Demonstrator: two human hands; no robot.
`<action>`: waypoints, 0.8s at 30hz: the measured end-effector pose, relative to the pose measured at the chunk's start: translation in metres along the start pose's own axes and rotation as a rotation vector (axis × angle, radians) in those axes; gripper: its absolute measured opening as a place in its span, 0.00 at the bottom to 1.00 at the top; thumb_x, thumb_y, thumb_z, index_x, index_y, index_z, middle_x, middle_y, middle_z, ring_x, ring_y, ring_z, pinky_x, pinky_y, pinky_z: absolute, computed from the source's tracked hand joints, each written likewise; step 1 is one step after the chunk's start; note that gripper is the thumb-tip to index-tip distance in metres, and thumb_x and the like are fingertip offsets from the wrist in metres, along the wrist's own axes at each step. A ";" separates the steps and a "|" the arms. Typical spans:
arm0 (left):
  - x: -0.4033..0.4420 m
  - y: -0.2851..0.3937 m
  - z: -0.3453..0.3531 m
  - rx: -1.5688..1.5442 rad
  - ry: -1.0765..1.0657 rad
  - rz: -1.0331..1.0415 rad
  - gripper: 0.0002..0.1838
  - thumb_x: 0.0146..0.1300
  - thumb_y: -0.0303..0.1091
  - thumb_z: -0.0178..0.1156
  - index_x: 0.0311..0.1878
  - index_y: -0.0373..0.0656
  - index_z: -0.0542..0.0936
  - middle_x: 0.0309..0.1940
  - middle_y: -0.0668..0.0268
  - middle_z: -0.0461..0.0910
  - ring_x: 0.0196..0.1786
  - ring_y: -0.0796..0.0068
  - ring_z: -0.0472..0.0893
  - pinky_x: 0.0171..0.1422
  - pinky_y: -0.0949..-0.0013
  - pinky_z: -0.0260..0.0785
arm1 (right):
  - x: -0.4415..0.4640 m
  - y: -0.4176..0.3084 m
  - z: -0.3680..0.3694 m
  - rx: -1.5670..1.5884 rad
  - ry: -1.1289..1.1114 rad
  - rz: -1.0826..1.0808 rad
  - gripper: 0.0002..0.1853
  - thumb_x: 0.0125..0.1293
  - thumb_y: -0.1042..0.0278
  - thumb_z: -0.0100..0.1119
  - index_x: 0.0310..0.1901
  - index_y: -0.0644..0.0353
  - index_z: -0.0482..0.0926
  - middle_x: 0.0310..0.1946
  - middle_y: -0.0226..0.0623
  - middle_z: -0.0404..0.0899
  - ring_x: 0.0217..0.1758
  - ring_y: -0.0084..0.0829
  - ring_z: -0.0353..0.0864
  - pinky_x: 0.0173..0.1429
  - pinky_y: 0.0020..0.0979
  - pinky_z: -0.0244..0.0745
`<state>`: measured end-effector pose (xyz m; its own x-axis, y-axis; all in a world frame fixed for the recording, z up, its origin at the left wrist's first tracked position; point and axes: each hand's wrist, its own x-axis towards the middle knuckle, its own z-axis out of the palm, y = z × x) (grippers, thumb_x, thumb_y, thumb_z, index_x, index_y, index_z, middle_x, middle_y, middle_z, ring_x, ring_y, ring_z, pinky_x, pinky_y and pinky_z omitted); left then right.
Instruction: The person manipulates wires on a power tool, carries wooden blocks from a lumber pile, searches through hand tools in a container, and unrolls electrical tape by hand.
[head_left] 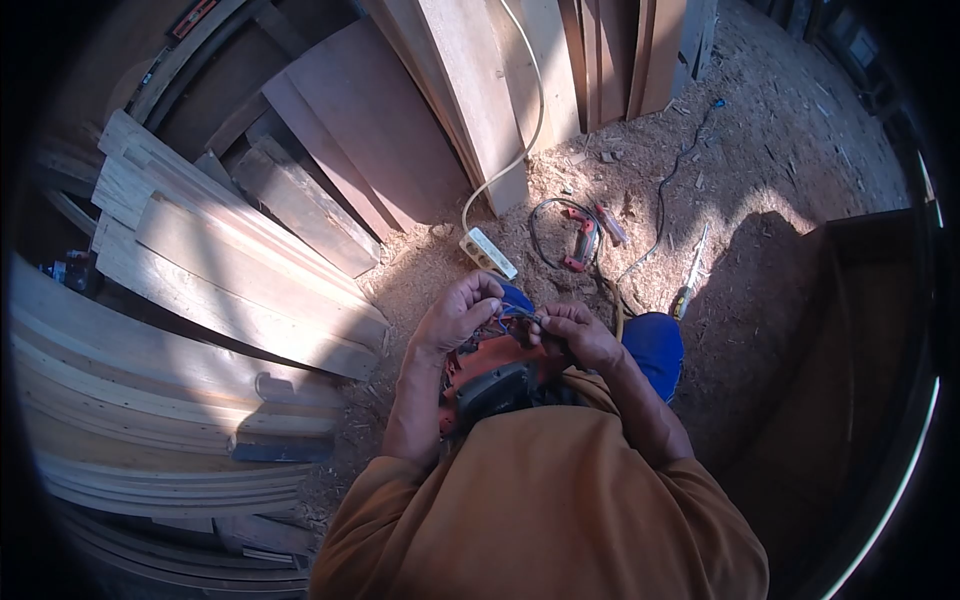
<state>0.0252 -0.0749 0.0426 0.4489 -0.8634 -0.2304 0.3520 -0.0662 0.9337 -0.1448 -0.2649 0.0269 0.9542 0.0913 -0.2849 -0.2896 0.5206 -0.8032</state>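
Note:
A red and black power tool (495, 375) lies on the lap, with thin coloured wires (515, 316) coming up from its far end. My left hand (462, 312) is above the tool's left side, thumb and fingertips pinched together at the wires. On the right, my right hand (575, 332) is closed on a dark wire end, its fingertips close to those of my left hand. Which strand each hand holds is too small to tell apart.
A white power strip (488, 253) with a pale cable lies ahead. Beyond the knees are a red tool part (580, 240), a red-handled item (612, 224) and a saw-like blade (691, 272). Wooden boards (230, 270) are stacked left; more planks (480, 90) stand ahead. Sawdust covers the ground.

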 end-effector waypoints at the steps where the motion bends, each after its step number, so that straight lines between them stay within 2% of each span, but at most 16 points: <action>1: 0.001 -0.002 -0.001 0.005 -0.001 0.002 0.09 0.67 0.25 0.59 0.49 0.39 0.76 0.38 0.71 0.79 0.38 0.87 0.78 0.45 0.79 0.74 | 0.000 -0.001 0.000 0.002 0.003 0.001 0.12 0.79 0.64 0.49 0.42 0.59 0.80 0.33 0.27 0.82 0.24 0.12 0.68 0.29 0.18 0.62; 11: 0.002 -0.002 -0.005 0.041 -0.032 -0.018 0.09 0.69 0.24 0.58 0.51 0.39 0.75 0.37 0.73 0.77 0.37 0.88 0.77 0.43 0.80 0.74 | 0.002 0.001 0.002 0.023 0.043 0.010 0.11 0.79 0.66 0.48 0.42 0.60 0.80 0.34 0.28 0.82 0.25 0.13 0.69 0.29 0.18 0.64; 17: 0.003 -0.002 -0.005 0.063 -0.016 -0.025 0.09 0.68 0.26 0.60 0.49 0.39 0.75 0.35 0.70 0.79 0.35 0.87 0.77 0.42 0.79 0.74 | 0.003 0.003 0.000 0.030 0.064 0.011 0.11 0.78 0.67 0.48 0.40 0.60 0.80 0.34 0.28 0.82 0.25 0.13 0.71 0.29 0.18 0.65; 24: 0.003 -0.001 -0.005 0.147 -0.001 -0.059 0.09 0.70 0.24 0.59 0.51 0.37 0.75 0.35 0.71 0.79 0.37 0.86 0.79 0.43 0.78 0.76 | 0.007 0.003 0.000 0.023 0.130 0.031 0.13 0.78 0.66 0.49 0.38 0.60 0.80 0.31 0.29 0.83 0.23 0.13 0.71 0.29 0.19 0.66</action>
<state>0.0301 -0.0750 0.0400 0.4303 -0.8562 -0.2860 0.2540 -0.1891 0.9485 -0.1391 -0.2625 0.0225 0.9268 -0.0021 -0.3755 -0.3152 0.5390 -0.7811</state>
